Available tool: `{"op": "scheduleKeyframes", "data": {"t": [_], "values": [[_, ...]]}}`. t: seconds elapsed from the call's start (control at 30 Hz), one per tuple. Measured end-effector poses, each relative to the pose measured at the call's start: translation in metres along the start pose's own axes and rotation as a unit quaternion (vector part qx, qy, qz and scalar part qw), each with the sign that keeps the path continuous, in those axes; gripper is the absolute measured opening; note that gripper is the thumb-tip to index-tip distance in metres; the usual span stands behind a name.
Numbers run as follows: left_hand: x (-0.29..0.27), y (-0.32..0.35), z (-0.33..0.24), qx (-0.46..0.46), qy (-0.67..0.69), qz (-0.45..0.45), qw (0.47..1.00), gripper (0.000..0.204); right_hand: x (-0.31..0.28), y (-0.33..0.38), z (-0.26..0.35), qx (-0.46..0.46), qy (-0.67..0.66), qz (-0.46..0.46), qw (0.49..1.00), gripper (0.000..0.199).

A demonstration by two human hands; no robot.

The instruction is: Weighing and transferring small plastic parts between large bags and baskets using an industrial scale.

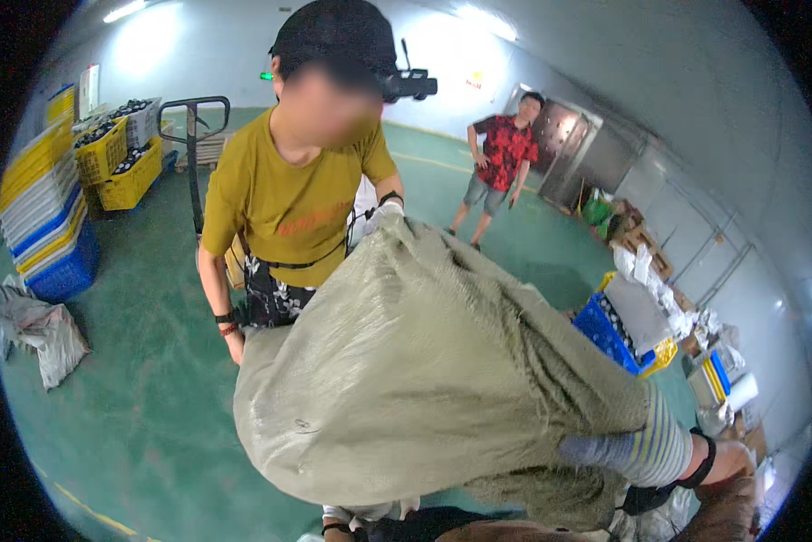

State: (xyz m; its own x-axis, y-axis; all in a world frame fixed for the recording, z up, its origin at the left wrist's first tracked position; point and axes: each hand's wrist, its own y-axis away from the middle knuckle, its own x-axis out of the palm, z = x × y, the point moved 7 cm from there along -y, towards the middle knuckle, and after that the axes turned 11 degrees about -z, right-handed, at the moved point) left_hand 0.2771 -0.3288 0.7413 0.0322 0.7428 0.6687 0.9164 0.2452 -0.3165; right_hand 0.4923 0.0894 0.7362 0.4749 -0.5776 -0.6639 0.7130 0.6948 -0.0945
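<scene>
A large grey-green woven sack (406, 361) fills the middle, bulging at the left and creased at the right. My right hand (627, 449), in a striped grey-blue knitted glove, grips its right side, fingers closed against the folds. Below the sack's near edge, my left hand (370, 513) shows only as a patch of pale glove; the sack hides its fingers. Across from me, a co-worker (302, 199) in a mustard shirt has a gloved hand (388, 213) at the sack's top edge. Their other hand (235, 347) hangs beside its left side.
At the left stand stacked crates (49, 212), yellow crates of bottles (121, 163) and a pallet jack handle (194, 135). A crumpled sack (49, 330) lies on the green floor. Another person (505, 149) stands behind. Along the right wall are a blue crate (605, 330) and packing material (650, 271).
</scene>
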Motion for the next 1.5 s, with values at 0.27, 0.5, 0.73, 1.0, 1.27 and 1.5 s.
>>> {"op": "scheduleKeyframes", "data": {"t": [0.27, 0.5, 0.73, 1.0, 1.27, 1.5], "values": [[-0.103, 0.156, 0.277, -0.198, 0.077, -0.139, 0.967, 0.048, -0.021, -0.025, -0.058, 0.155, -0.204, -0.154, 0.954, 0.065], [-0.244, 0.655, 0.472, -0.331, 0.122, -0.52, 0.778, 0.042, 0.072, -0.044, -0.137, 0.099, -0.336, -0.056, 0.935, 0.043], [-0.21, 0.638, 0.472, -0.367, -0.049, -0.45, 0.813, 0.044, 0.057, -0.055, -0.244, 0.12, -0.313, -0.021, 0.942, 0.041], [-0.105, 0.53, 0.462, -0.412, 0.044, -0.533, 0.738, 0.045, 0.014, -0.089, -0.382, 0.124, -0.334, -0.024, 0.934, 0.038], [-0.039, 0.444, 0.431, -0.403, -0.13, -0.51, 0.748, 0.044, -0.005, -0.106, -0.492, 0.137, -0.249, -0.047, 0.958, 0.039], [0.006, 0.392, 0.426, -0.383, -0.128, -0.567, 0.718, 0.044, 0.023, -0.109, -0.584, 0.183, -0.049, 0.015, 0.982, 0.045]]}}
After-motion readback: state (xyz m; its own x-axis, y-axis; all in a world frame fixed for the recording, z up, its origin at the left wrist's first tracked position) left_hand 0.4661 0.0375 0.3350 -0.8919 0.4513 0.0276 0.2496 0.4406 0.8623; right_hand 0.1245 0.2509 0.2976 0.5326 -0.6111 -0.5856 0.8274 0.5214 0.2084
